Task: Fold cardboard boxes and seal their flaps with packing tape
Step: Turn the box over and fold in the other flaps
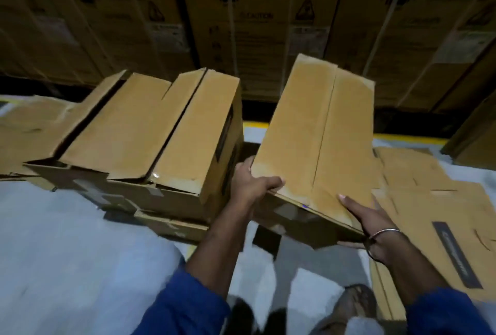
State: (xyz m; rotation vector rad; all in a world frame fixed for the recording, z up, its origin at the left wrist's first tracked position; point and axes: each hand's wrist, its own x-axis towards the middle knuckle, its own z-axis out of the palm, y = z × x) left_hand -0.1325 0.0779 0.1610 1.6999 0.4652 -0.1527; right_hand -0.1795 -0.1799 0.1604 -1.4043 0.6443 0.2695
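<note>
A wall of large printed cartons, bound with pale straps, is seen across the back; warning triangles and the word CAUTION are printed on them. A pale grey floor is crossed by a yellow line near the cartons. A sandalled foot is seen at the bottom edge

Tan box, seemingly blue sleeves.
</note>
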